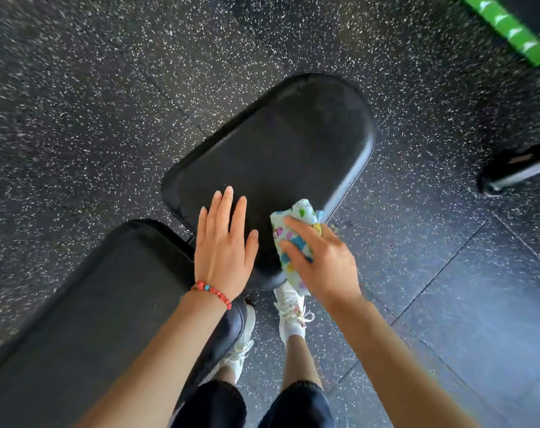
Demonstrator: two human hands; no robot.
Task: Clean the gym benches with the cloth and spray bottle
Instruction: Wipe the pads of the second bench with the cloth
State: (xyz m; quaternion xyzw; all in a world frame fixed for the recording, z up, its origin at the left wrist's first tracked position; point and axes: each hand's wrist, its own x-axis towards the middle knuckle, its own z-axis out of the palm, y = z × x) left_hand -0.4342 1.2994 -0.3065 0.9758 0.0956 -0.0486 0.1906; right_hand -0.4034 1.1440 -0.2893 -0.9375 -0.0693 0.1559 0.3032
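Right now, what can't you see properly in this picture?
- Spray bottle: nowhere in the head view.
- Green thing: blurred, cut by the top-right corner.
- Cloth: its middle hidden under the right hand.
- Bench pad: near end covered by the left hand.

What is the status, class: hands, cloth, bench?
Left hand flat, fingers straight, over bench pad. Right hand holds patterned cloth at pad's near edge. Spray bottle not in view. Nothing blocking.
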